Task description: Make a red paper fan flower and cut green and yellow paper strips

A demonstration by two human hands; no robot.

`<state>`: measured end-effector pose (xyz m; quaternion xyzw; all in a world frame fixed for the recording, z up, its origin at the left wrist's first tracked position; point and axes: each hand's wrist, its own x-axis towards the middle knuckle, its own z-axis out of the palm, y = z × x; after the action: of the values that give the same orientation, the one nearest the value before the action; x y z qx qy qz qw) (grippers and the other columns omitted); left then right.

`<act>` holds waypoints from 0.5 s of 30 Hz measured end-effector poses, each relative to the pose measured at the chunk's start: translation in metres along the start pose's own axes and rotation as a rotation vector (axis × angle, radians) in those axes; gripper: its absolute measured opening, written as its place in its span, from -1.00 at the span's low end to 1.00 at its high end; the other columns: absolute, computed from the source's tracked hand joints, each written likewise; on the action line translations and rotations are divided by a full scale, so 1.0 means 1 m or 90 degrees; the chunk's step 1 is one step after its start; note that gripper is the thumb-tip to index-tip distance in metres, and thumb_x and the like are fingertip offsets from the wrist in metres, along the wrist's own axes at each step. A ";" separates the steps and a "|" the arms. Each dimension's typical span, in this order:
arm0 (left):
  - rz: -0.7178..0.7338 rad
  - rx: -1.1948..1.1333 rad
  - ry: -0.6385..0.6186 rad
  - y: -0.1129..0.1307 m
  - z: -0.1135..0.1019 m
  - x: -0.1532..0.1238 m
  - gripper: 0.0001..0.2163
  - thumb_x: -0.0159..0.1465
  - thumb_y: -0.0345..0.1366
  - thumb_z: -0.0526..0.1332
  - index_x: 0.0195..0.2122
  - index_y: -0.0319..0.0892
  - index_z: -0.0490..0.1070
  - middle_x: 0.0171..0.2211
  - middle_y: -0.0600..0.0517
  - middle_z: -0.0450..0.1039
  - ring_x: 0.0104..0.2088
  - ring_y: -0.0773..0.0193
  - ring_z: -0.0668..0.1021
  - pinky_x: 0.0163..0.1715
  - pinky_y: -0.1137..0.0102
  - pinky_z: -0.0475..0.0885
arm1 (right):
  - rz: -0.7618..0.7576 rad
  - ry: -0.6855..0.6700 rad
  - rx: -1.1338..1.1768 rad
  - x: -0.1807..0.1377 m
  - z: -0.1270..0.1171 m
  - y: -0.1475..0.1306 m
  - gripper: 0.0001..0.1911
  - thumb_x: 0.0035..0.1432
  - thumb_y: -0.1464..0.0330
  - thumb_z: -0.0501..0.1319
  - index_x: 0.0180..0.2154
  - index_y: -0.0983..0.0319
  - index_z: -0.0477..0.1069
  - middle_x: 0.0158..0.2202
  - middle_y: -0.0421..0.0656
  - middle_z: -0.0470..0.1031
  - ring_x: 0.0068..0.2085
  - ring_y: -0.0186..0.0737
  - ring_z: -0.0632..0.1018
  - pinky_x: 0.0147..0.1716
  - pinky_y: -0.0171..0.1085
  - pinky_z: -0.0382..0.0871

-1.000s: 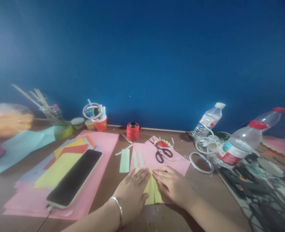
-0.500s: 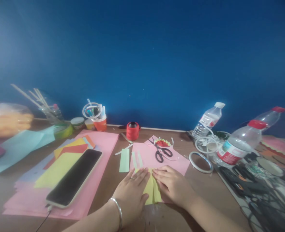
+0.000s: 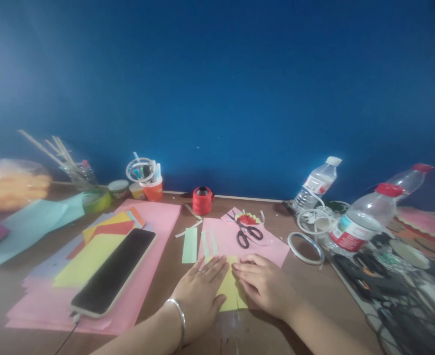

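Note:
A yellow sheet of paper lies on the table before me, partly covered by both hands. My left hand rests flat on its left side, fingers stretched out, with a ring and a silver bangle. On the right side of the sheet, my right hand presses with extended fingers. Under the yellow paper's far part is a pink sheet. Scissors lie on the pink sheet, and a small red and yellow pleated paper fan is just behind them. Pale green strips sit left of the scissors.
To the left, a phone rests on stacked coloured papers. A red roll-shaped object and an orange cup of pens stand near the wall. Bottles, tape rolls and cables crowd the right.
The yellow paper's raised crease down the middle now lies flatter. My right hand has shifted very slightly, while the left stays nearly in place.

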<state>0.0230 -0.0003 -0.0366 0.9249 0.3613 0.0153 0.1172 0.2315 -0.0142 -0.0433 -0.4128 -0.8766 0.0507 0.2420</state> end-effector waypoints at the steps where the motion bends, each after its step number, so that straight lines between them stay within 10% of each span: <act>1: -0.001 0.001 0.004 0.000 0.001 0.000 -0.48 0.22 -0.27 -0.04 0.21 -0.11 -0.13 0.23 0.04 -0.11 0.21 0.25 0.00 0.17 0.19 -0.14 | 0.003 0.002 0.001 0.000 0.001 0.000 -0.71 0.10 0.48 0.06 -0.15 0.19 0.43 -0.21 -0.19 0.53 -0.14 -0.20 0.42 -0.14 -0.22 0.34; 15: -0.018 -0.005 0.017 0.005 0.005 -0.003 -0.46 0.22 -0.24 -0.03 0.22 -0.16 -0.14 0.23 -0.02 -0.09 0.21 0.22 0.00 0.17 0.16 -0.18 | 0.007 0.010 -0.008 -0.001 0.005 0.001 -0.71 0.09 0.47 0.08 -0.16 0.18 0.43 -0.21 -0.20 0.53 -0.15 -0.23 0.42 -0.14 -0.26 0.32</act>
<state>0.0249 -0.0067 -0.0396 0.9191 0.3754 0.0273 0.1167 0.2299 -0.0137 -0.0479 -0.4194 -0.8728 0.0429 0.2459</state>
